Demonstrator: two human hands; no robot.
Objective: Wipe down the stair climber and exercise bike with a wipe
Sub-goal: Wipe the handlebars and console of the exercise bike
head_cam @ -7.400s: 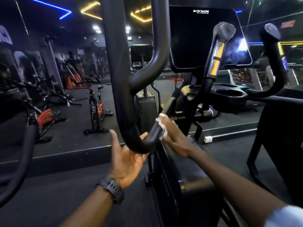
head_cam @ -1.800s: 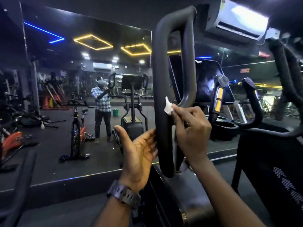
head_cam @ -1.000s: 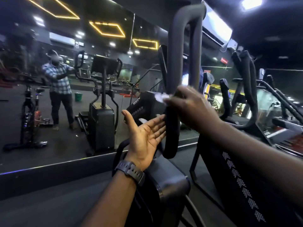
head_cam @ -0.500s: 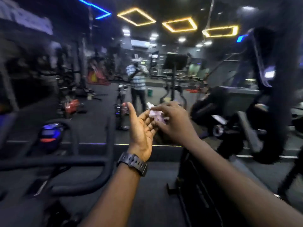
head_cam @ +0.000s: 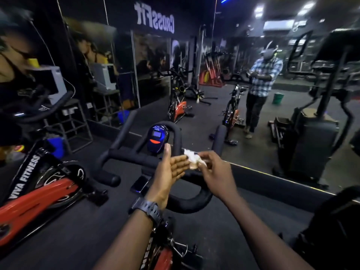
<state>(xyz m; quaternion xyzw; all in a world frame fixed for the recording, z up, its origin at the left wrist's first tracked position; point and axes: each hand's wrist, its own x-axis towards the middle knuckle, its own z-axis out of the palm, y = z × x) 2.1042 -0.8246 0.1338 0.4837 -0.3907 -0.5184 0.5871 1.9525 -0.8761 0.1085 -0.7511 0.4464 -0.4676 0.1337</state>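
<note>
While both hands are raised over the exercise bike's handlebar, a small white wipe is seen crumpled between them, just in front of the bar's centre loop. The wipe looks wadded and creased, w/ a darker, brownish patch on its lower part; how much of it is folded inside can't be told.

Going left to right: a second bike w/ a red frame lies at the left edge, its black strap printed "VIVA FITNESS" in white. The handlebar is black and padded, w/ an oval console at its middle showing a small blue screen and a red-orange strip; any text on it is too small to read. A dark phone-like slab is seen under the bar, partly covered by the left wrist. The left hand is held flat, fingers straight, palm turned right, fingertips touching the wipe; a dark watch is worn on that wrist. The right hand is pinched on the wipe, fingers curled round it.

The bike's own frame is mostly hidden below the arms; only a red bit w/ cut-off white letters shows at the bottom edge. In the mirror wall behind, "CrossFit" is read reversed, and a stair climber is reflected at right, its top blurred.
</note>
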